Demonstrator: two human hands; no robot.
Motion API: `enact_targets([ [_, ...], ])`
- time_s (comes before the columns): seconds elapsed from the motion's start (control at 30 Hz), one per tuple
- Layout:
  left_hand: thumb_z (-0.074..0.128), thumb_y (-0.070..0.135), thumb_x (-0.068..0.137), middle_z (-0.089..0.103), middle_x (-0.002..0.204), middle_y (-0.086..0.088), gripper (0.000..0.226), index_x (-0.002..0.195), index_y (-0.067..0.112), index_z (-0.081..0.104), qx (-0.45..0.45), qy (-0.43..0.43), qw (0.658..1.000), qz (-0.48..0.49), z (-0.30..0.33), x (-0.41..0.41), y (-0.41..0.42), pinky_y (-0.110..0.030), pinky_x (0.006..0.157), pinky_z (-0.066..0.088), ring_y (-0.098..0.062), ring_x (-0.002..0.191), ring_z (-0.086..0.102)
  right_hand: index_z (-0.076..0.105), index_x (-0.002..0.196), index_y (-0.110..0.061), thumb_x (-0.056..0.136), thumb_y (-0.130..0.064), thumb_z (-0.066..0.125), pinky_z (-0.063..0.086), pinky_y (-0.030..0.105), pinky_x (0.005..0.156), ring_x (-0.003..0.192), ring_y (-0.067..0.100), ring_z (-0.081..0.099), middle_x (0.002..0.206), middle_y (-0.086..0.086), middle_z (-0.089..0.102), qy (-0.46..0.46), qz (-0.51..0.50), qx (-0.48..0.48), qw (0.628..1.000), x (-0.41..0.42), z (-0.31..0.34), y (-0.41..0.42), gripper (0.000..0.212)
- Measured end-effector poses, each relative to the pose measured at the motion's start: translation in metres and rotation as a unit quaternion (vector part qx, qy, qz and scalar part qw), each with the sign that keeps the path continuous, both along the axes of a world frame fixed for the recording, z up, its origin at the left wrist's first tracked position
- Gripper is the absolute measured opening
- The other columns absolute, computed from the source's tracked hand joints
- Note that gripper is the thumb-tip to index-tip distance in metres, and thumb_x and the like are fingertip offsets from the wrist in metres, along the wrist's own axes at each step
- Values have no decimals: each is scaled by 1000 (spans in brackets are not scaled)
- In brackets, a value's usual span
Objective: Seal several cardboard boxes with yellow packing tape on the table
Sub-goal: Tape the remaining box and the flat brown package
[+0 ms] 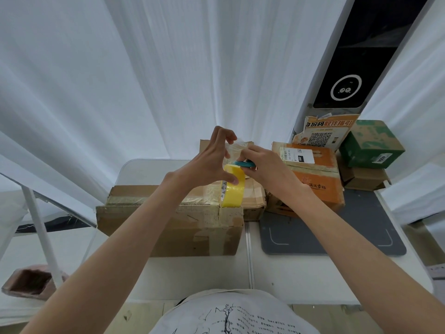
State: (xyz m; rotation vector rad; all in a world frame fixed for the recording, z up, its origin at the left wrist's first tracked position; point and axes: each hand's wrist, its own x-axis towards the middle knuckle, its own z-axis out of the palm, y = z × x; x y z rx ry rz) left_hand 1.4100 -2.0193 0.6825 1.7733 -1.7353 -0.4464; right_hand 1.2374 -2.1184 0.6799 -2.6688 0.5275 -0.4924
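Yellow tape roll (232, 189); brown cardboard box (173, 227); orange box (320, 189); green box (370, 145); grey mat (332, 237); white desk (192, 273).

Both hands meet above the large cardboard box (168, 227), which sits on the white table (301, 273) at centre. The left hand (207, 165) grips the yellow tape roll (232, 189), thumb on its rim, fingers raised. A clear strip of tape (234, 149) rises from the roll toward 12 o'clock. The right hand (262, 165) holds a teal-handled tool (244, 164) against that strip. At 3 o'clock from the hands an orange box (317, 186) rests partly on a grey mat (337, 237). A green box (370, 143) is stacked at 2 o'clock.
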Motion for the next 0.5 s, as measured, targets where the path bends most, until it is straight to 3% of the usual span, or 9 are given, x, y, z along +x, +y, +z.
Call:
enact_targets([
  [0.2,99,22,57,27,122,2,97,128,11,33,-7,-24,1000,11,6,13,5,-23,77,51,-24,104,52,67,102,-11,92,-13,71,35,10,69,83,10,54,94,-10,51,43,-52,0,998,-19,-22,-16,11],
  [0.27,99,23,56,27,123,3,99,128,13,33,-7,-27,1000,9,7,13,7,-24,78,49,-23,105,53,66,102,-12,93,-14,71,42,13,76,86,10,56,97,-8,55,54,-88,31,994,-28,-37,-24,10],
  [0.37,100,25,54,26,124,5,102,129,13,33,-13,-35,999,5,4,8,7,-27,83,46,-23,104,53,66,101,-15,93,-13,70,51,22,78,86,10,61,102,0,65,64,-158,122,978,-42,-71,-33,10],
  [0.5,100,27,54,27,125,4,102,130,11,34,-22,-37,999,6,3,9,8,-19,81,44,-23,105,54,66,116,-14,95,-15,66,45,19,72,96,12,60,112,2,64,121,-220,289,924,-62,-136,-23,21],
])
